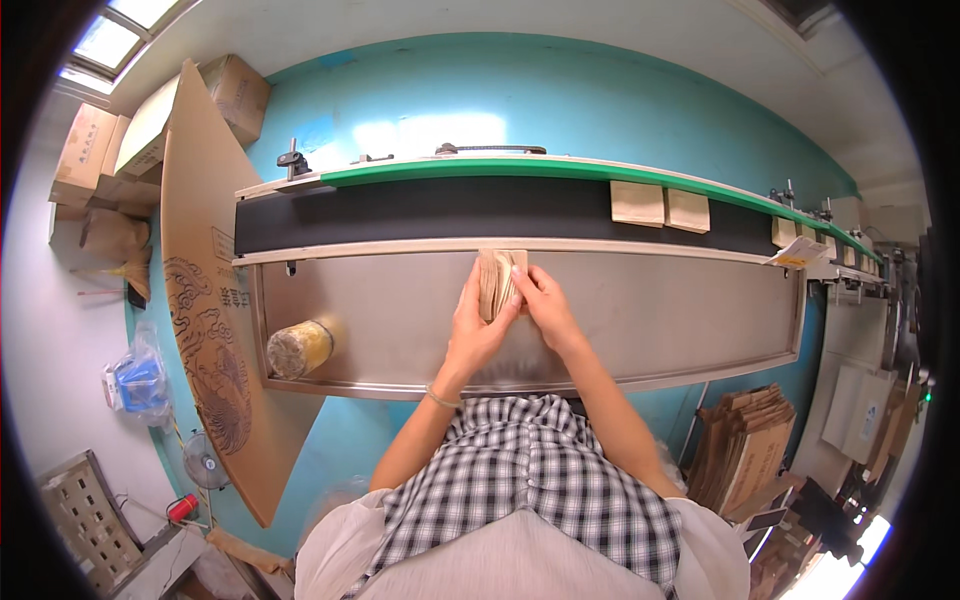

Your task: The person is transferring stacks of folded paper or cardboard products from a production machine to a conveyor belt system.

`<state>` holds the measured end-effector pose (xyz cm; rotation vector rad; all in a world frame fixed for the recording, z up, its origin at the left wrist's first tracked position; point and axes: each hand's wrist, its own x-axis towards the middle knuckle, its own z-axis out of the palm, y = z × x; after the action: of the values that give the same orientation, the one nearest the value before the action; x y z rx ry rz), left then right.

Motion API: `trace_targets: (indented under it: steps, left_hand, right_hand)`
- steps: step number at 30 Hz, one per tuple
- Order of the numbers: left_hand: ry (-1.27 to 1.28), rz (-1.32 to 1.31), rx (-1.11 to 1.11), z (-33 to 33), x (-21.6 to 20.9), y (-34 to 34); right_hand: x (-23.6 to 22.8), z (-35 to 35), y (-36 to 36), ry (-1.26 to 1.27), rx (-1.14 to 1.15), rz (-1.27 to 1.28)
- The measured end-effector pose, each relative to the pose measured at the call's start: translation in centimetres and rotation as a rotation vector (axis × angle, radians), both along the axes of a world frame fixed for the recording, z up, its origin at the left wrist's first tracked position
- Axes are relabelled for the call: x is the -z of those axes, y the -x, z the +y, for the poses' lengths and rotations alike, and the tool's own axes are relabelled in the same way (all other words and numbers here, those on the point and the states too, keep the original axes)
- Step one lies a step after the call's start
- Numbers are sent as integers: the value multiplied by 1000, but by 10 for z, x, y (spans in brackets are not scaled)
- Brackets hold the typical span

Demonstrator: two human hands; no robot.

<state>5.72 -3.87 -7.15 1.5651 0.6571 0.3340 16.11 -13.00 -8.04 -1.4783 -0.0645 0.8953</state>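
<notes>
Over the steel work tray (pixel 400 300), my two hands hold a small bundle of tan paper sheets or packets (pixel 492 282). My left hand (pixel 480 328) wraps round its left side and lower end, with the thumb lying across the front. On the right edge, the fingers of my right hand (pixel 545 305) grip the same bundle. Its layers look slightly fanned and bent. Just beyond it runs a black conveyor belt (pixel 430 215), on which similar tan packets (pixel 637 203) stand toward the right.
A yellowish cylindrical container or roll (pixel 301 348) lies at the tray's left end. A large cardboard sheet (pixel 215 300) stands upright at the left. Along the belt's far side runs a green guide rail (pixel 450 172). Flattened cartons (pixel 745 440) lean at the lower right.
</notes>
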Motion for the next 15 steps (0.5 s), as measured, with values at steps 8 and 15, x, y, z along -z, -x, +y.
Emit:
trace_targets:
  steps: [8,15]
  left_hand:
    - [46,5,-4,2,12,2]
    - [-317,29,117,1,13,7]
  right_hand:
    - [28,-26,-35,65,-204,-194]
    - [3,-24,-59,-49,340,185]
